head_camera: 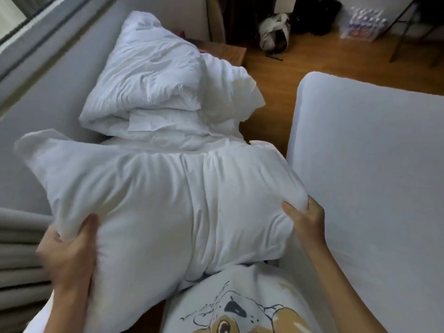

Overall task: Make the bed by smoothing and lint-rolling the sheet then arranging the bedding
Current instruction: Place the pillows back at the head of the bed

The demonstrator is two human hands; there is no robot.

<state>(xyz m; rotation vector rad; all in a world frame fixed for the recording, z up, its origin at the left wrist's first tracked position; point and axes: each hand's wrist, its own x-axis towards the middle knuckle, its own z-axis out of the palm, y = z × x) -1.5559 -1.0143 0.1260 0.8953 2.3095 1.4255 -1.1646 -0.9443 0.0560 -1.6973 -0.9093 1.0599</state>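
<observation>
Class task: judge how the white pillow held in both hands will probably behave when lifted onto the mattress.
The pillow probably sags: its cover creases and dents under the left hand and right hand. It looks light, carried at its edges. Its loose corner seems likely to flop.

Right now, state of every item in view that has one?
pillow: lifted, gripped at both ends
left hand: grips the pillow's left end
right hand: grips the pillow's right end
duvet: bunched in a heap, off the bed
mattress: bare, sheet smooth
curtain: hanging in folds
</observation>
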